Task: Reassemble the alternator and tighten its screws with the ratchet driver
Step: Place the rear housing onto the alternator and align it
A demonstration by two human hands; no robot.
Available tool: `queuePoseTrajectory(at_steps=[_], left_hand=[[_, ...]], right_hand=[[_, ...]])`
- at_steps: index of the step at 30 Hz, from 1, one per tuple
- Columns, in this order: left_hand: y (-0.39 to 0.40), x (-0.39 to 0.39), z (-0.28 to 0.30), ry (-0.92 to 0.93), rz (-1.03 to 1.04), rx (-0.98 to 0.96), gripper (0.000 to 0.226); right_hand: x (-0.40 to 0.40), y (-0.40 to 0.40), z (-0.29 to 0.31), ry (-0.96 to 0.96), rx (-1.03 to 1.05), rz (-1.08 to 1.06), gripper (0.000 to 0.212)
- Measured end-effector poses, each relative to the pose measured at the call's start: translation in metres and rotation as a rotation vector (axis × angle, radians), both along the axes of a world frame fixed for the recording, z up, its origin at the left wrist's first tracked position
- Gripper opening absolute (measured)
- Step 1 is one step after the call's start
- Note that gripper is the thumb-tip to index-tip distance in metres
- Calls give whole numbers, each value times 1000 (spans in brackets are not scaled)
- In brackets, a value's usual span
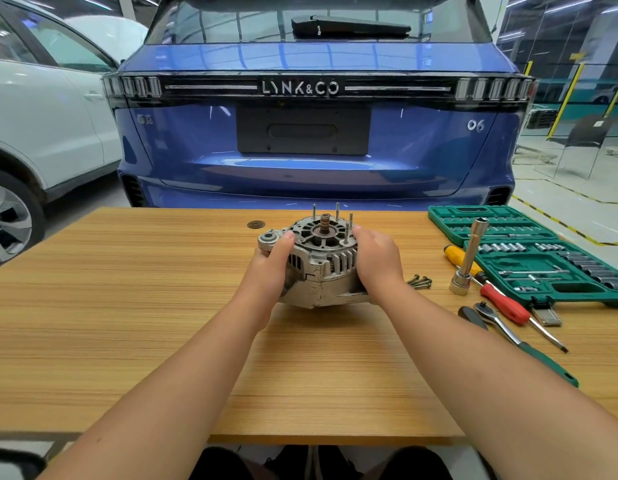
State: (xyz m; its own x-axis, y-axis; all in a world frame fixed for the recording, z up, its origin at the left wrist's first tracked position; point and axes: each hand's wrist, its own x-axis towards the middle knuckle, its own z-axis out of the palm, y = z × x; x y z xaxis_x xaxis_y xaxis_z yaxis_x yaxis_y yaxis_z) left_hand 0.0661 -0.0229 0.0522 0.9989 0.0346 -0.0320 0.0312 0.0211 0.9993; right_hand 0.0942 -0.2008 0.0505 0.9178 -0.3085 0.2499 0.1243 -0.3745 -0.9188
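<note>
A grey metal alternator point(321, 261) stands on the wooden table point(127, 306) near its far edge, shaft and several thin studs pointing up. My left hand point(271, 268) grips its left side, thumb on the top rim beside the mounting ear. My right hand point(378, 261) grips the right side, fingers wrapped over the upper edge. Loose screws point(420, 281) lie just right of the alternator. The ratchet driver point(508, 332) with a green handle lies on the table to the right, untouched.
An open green socket case point(529, 251) sits at the table's right end. A long socket extension point(468, 259) stands upright beside it, with a red-handled screwdriver point(508, 304) and a yellow-handled tool point(458, 256). A blue car point(318, 133) stands behind the table, a white car point(41, 133) to the left.
</note>
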Motion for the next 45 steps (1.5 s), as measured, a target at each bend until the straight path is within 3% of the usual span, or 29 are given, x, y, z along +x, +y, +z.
queuePoseTrajectory(at_steps=[9, 15, 19, 21, 24, 27, 29, 39, 45], left_hand=[[-12, -7, -5, -48, 21, -36, 51], [-12, -5, -18, -93, 39, 257, 81], [-7, -2, -20, -106, 30, 289, 87], [-6, -1, -21, -137, 14, 299, 89], [-5, -2, -22, -172, -25, 299, 93], [-7, -4, -24, -175, -18, 281, 94], [-9, -7, -26, -186, 1, 293, 92], [-8, -3, -32, -194, -9, 305, 88], [-4, 1, -34, -201, -29, 312, 87]], right_hand=[[4, 0, -2, -30, -37, 29, 44], [4, -1, 1, 12, -34, 34, 49], [0, -16, 7, 191, -58, 146, 69], [-5, -35, 15, 210, -36, 126, 63], [-13, -75, 33, 213, -337, 24, 40], [-18, -104, 37, 481, -706, -39, 27], [-22, -111, 31, 668, -790, -47, 23], [3, -118, -6, 721, -565, -187, 20], [11, -120, -11, 693, -597, -208, 20]])
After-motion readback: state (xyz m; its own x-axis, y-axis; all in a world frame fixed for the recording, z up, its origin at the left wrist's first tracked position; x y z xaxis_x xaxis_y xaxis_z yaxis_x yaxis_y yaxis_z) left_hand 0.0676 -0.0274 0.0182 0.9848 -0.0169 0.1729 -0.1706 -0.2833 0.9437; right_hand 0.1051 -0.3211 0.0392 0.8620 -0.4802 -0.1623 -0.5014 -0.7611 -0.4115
